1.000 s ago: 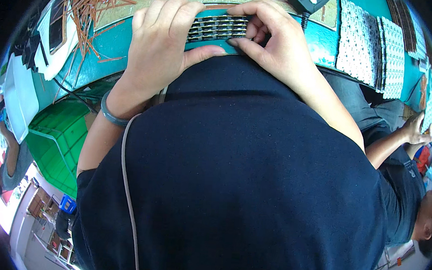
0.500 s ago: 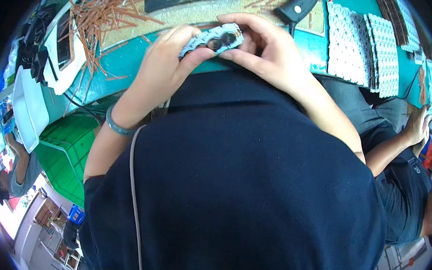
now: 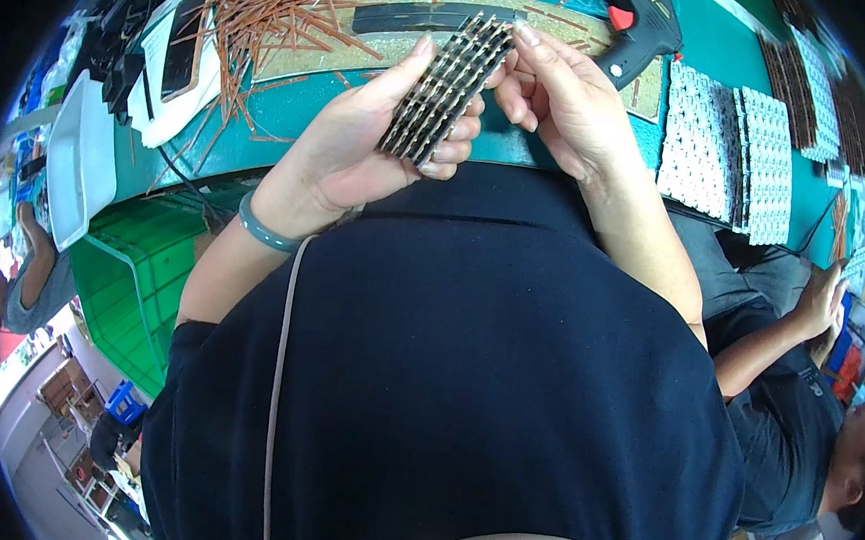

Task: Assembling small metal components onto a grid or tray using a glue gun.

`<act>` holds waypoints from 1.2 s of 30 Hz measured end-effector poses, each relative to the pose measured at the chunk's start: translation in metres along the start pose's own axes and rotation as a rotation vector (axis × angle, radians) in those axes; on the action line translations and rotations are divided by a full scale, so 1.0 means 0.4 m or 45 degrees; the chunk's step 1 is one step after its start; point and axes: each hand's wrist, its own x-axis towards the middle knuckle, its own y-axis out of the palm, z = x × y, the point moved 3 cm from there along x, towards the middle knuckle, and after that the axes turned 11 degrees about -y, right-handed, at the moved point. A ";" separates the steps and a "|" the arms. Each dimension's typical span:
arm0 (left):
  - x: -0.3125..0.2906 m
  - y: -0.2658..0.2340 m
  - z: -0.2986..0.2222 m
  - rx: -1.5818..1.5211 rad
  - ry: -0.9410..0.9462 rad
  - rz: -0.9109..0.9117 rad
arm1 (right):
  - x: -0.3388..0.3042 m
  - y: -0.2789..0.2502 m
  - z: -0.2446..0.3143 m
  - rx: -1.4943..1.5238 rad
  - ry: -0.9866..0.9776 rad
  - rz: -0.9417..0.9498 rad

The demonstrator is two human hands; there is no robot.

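A white plastic tray (image 3: 83,170) stands at far left, beside a green plastic crate (image 3: 125,289) set lower than my teal counter (image 3: 521,148). Next, a dark, phone-shaped slab (image 3: 181,47) rests on something white, near a loose heap of thin brown strips (image 3: 280,9) spilling over a tan board (image 3: 307,63). A grey-green bangle (image 3: 263,226) circles my left wrist. My left hand (image 3: 362,135) is closed around a dark, ridged block of stacked rows (image 3: 447,90), tilted above the counter's near edge, its upper end leaning right. A flat black bar (image 3: 390,16) lies behind it. My right hand (image 3: 565,99) has thumb and curled fingers at the block's upper end; whether they pinch it, I cannot tell. Beyond sits a black glue gun (image 3: 650,34) with a red trigger, then white studded panels (image 3: 702,138). At far right, a co-worker's hand (image 3: 816,302) holds a pale piece.
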 end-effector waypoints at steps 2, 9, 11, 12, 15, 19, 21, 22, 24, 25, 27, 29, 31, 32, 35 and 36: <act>0.001 -0.002 -0.002 0.033 0.006 -0.022 | 0.004 -0.004 -0.010 0.007 0.014 -0.031; 0.005 0.010 0.005 0.006 0.061 -0.016 | -0.005 -0.012 -0.002 -0.021 -0.009 -0.079; 0.004 0.011 0.009 0.006 0.066 0.030 | -0.009 -0.002 0.008 0.039 -0.103 0.060; 0.008 0.003 0.006 0.010 0.058 0.095 | -0.007 -0.005 0.010 -0.001 -0.105 0.070; 0.001 -0.001 0.013 0.064 0.099 0.079 | -0.024 0.007 0.018 0.040 -0.215 0.092; -0.008 0.015 0.014 0.046 0.127 0.052 | -0.037 0.018 0.044 0.044 -0.247 0.141; -0.006 0.017 0.010 0.074 0.137 0.066 | -0.035 0.017 0.046 0.011 -0.261 0.133; -0.004 0.017 0.005 0.096 0.149 0.074 | -0.032 0.017 0.048 -0.019 -0.269 0.129; 0.000 0.005 -0.003 0.063 0.141 0.131 | -0.024 0.022 0.051 -0.029 -0.259 0.111; 0.002 -0.001 -0.007 0.028 0.136 0.185 | -0.020 0.025 0.053 -0.037 -0.246 0.098; -0.002 -0.011 -0.009 0.013 0.147 0.183 | -0.010 0.037 0.055 -0.138 -0.243 0.124; -0.017 -0.017 -0.006 -0.005 0.185 0.165 | -0.003 0.057 0.060 -0.215 -0.244 0.189; -0.051 -0.008 0.003 -0.030 0.213 0.073 | -0.021 0.073 0.064 -0.250 -0.213 0.192; -0.057 -0.012 -0.008 -0.043 0.216 0.095 | -0.020 0.080 0.064 -0.306 -0.271 0.183; -0.128 -0.114 -0.105 -0.001 0.644 -0.035 | -0.043 0.054 0.080 -0.467 -0.234 0.082; -0.187 -0.163 -0.157 -0.068 0.812 -0.196 | -0.062 0.042 0.088 -0.460 -0.237 0.068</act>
